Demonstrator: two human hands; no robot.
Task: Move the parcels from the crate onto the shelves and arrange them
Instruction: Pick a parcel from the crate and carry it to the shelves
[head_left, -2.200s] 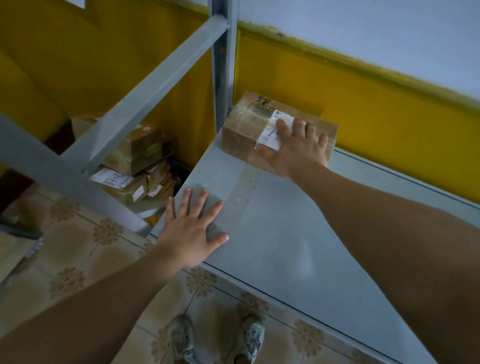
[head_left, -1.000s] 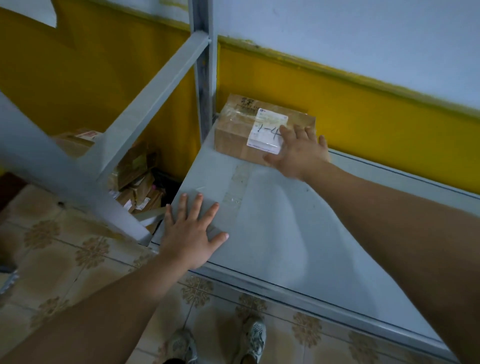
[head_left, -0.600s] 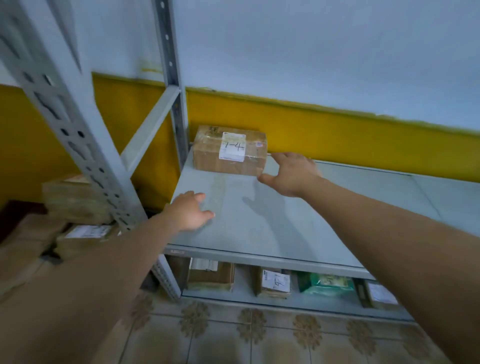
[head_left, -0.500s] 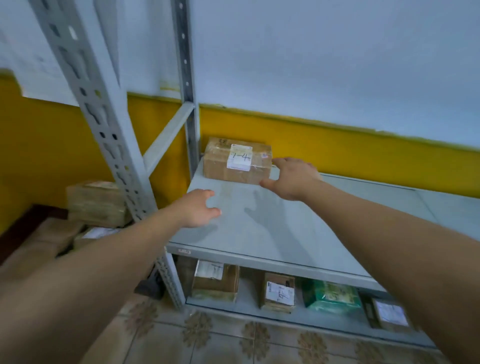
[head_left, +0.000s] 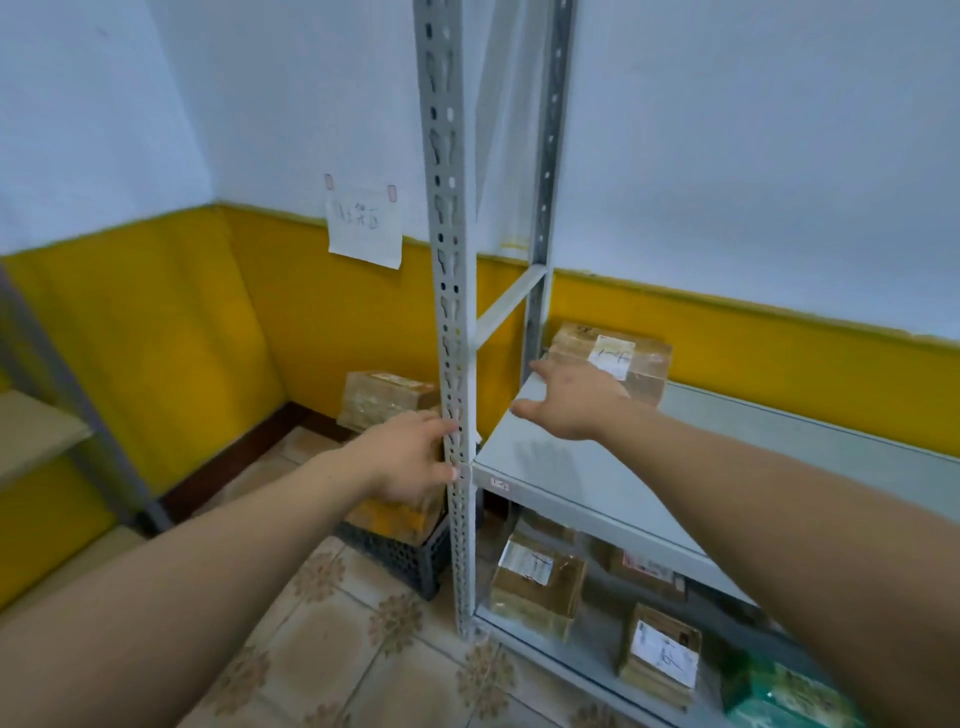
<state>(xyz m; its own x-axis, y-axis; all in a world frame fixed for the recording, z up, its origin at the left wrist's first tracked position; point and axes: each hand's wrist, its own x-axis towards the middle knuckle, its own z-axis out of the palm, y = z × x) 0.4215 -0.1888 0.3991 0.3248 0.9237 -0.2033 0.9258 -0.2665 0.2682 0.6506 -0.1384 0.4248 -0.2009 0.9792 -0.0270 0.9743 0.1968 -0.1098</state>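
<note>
Yellow-and-white walls backed a grey metal shelf (head_left: 649, 467). One parcel (head_left: 613, 364) sat tucked into its far corner, probably to leave room. At the parcel's seven o'clock, the right hand (head_left: 571, 405) was spread wide and held nothing. The left hand (head_left: 410, 457), relaxed, touched the post (head_left: 449, 260), likely for balance. The crate (head_left: 405, 558) stood at its six o'clock.

Crate (head_left: 400, 558) partly hidden behind left hand (head_left: 410, 457) and upright (head_left: 452, 312). Wall note (head_left: 363, 223) writing illegible. Green packet (head_left: 789, 696) cut by bottom edge.
</note>
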